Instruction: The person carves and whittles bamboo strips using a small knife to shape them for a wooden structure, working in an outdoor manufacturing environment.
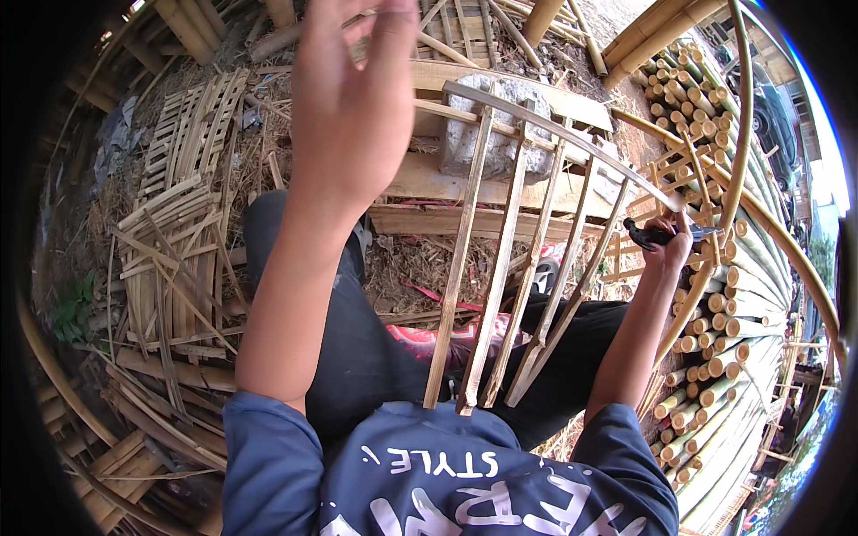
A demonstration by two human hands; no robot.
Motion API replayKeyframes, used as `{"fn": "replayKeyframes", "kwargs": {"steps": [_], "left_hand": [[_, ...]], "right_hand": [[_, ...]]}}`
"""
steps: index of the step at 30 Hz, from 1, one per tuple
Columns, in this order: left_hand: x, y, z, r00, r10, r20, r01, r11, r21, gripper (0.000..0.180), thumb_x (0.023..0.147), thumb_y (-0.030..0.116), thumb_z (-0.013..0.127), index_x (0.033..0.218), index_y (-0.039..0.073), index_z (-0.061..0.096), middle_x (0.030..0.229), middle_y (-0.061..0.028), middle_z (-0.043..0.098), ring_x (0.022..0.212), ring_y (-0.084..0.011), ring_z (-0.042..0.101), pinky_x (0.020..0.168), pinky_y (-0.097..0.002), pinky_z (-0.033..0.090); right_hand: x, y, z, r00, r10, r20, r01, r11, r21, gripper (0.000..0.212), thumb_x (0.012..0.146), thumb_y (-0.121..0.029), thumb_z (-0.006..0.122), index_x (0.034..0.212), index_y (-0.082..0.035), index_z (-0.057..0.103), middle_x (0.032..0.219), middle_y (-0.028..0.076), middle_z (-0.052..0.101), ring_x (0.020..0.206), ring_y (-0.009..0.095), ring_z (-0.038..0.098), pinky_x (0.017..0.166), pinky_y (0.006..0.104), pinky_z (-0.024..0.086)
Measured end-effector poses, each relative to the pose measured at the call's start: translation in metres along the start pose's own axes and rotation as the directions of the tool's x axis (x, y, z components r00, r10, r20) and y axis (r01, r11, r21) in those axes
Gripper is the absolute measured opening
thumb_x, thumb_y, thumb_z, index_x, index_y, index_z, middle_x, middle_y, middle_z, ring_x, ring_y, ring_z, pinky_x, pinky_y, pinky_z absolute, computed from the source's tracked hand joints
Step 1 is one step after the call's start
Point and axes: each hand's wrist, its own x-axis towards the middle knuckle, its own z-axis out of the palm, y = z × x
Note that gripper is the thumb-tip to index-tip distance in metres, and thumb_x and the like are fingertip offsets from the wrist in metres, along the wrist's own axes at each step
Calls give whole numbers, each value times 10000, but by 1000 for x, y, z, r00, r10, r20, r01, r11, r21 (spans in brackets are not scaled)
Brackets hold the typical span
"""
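Observation:
My left hand [353,116] is raised at the top, motion-blurred and partly cut off by the picture's edge. Its thumb and fingers look stretched apart, with nothing visible between them. On the right, my right hand [670,246] is closed around a black-handled tool [645,235] whose kind I cannot make out. Its fingertips are at the end of a thin, curved bamboo strip [572,137]. Several bamboo slats [487,277] run from this strip toward my lap, fanned out and spaced apart. Under the strip sits a rough grey concrete block [465,134].
Wooden planks [483,221] lie beneath and in front of the block. Stacked bamboo poles [715,357] fill the right side, with bent bamboo rails [742,116] before them. Slatted panels [192,125] and loose strips [170,259] cover the ground at left.

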Motion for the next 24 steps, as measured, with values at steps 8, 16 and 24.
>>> {"fn": "replayKeyframes", "kwargs": {"steps": [8, 16, 24], "left_hand": [[-32, -61, 13, 937, 190, 294, -321, 801, 504, 472, 1046, 390, 555, 1249, -27, 643, 1166, -201, 704, 1098, -364, 662, 1026, -444, 480], [-77, -63, 34, 680, -106, 725, -502, 653, 567, 515, 962, 379, 667, 1336, 31, 602, 1252, -128, 649, 1218, -278, 580, 1166, -564, 324], [-100, -53, 57, 691, -112, 715, -156, 942, 298, 437, 944, 356, 715, 1163, -17, 655, 897, -174, 716, 770, -342, 704, 689, -423, 562]], "right_hand": [[-24, 8, 21, 990, -112, -80, 92, 971, -220, 261, 1044, -250, 592, 1165, -23, 635, 909, 16, 683, 503, 62, 400, 519, 218, 404], [-42, 7, 22, 998, -9, 70, 29, 955, -296, 238, 1046, -231, 606, 1149, -16, 591, 1021, 73, 680, 519, 45, 373, 469, 194, 399], [-62, 30, 44, 995, 95, 37, -79, 949, -304, 159, 1019, -198, 637, 1108, -71, 607, 1022, 103, 713, 535, 47, 435, 492, 216, 384]]}}
